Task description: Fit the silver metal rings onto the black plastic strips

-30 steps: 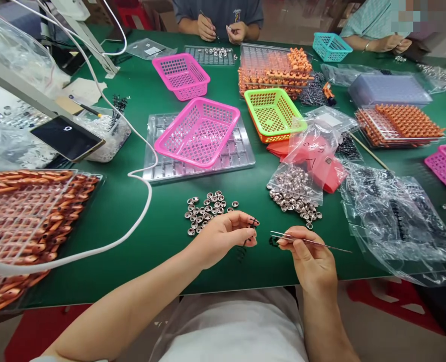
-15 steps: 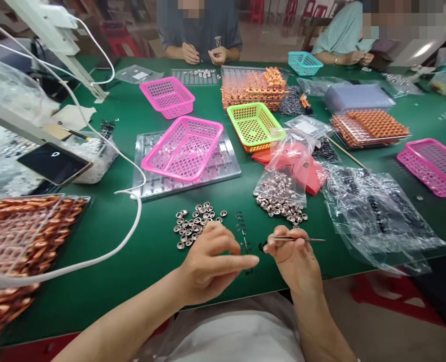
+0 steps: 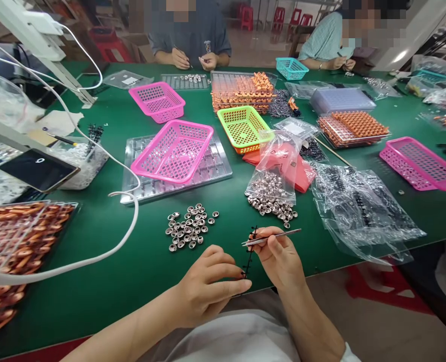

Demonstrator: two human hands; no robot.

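My left hand (image 3: 215, 284) is closed, its thumb and fingertips pinching the lower end of a thin black plastic strip (image 3: 249, 262) with short side prongs. The strip runs up and away to the fingers of my right hand (image 3: 281, 259), which is closed around metal tweezers (image 3: 290, 233). The tweezers lie crosswise over the strip's upper part; whether their tips grip it I cannot tell. Left of the strip is a loose group of small silver metal cups (image 3: 187, 229). Beyond my right hand, more silver cups (image 3: 270, 193) spill from a clear bag.
Pink baskets (image 3: 190, 173) (image 3: 421, 163) and a green basket (image 3: 223, 125) stand on the green table. A metal tray (image 3: 223, 168) lies under one pink basket. Clear bags (image 3: 377, 221) lie right. A white cable (image 3: 132, 226) and copper-coloured parts (image 3: 4, 241) are left. Two people sit opposite.
The black strip, blurred before, now stretches between both hands. My right hand has turned the tweezers across it, and my left hand has closed on its lower end. The view has shifted right.
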